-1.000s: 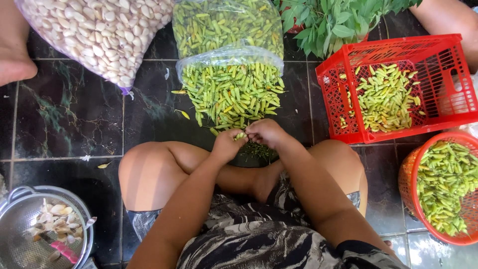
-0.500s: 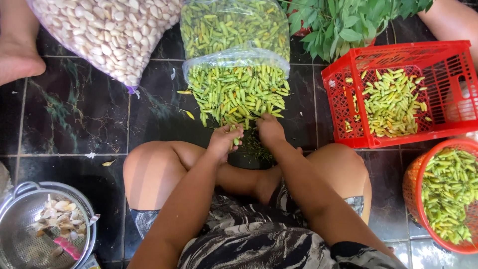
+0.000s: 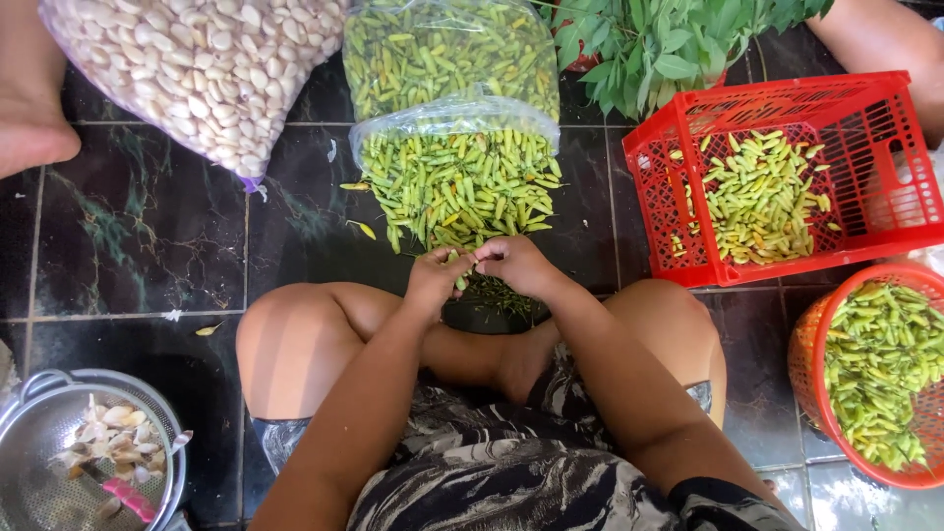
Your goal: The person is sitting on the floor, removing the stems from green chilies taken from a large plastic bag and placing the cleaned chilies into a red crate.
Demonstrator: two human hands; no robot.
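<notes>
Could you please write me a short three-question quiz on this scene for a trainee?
1. True or false: the left hand and right hand meet over the pile of green chillies spilling from a clear bag.
2. Which container holds chillies at the far right edge: A) round orange basket, B) metal colander, C) blue bucket?
3. What fills the clear bag at top left?

Key: 1 true; 2 A; 3 pale peeled garlic cloves.
</notes>
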